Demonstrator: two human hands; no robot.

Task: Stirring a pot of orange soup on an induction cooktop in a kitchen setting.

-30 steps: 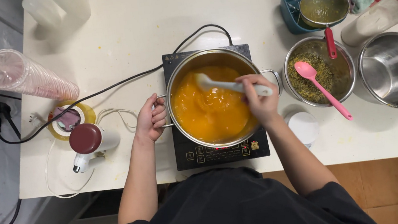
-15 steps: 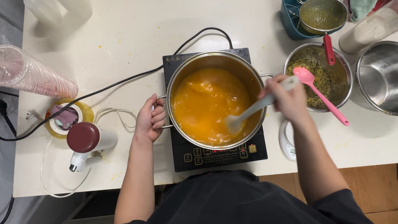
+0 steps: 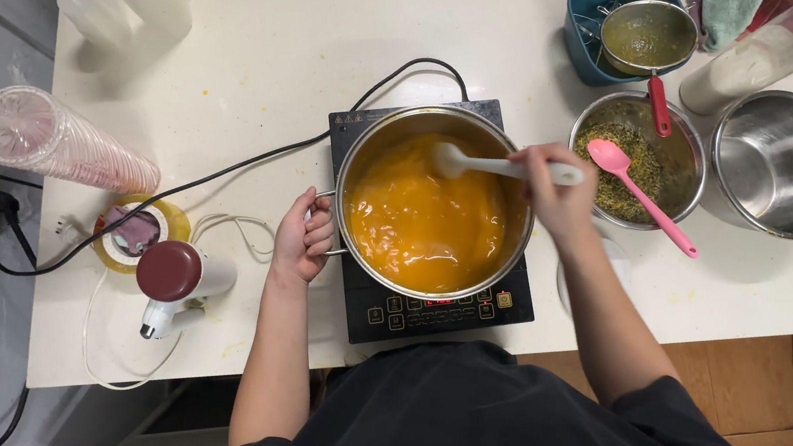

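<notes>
White table: right hand [image 3: 554, 195] gripping spatula [image 3: 500, 166] swung to pot's [image 3: 429, 204] far side, left hand [image 3: 303, 239] still clamping handle.

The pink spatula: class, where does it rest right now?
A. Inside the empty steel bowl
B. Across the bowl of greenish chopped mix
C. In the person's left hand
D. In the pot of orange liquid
B: the pink spatula lies with its head in the bowl of greenish chopped mix and its handle over the rim, while the right hand stirs the pot with a white spatula.

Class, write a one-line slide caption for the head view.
Left hand steadies a steel pot of orange purée while the right hand holds a white spatula in it.
</notes>
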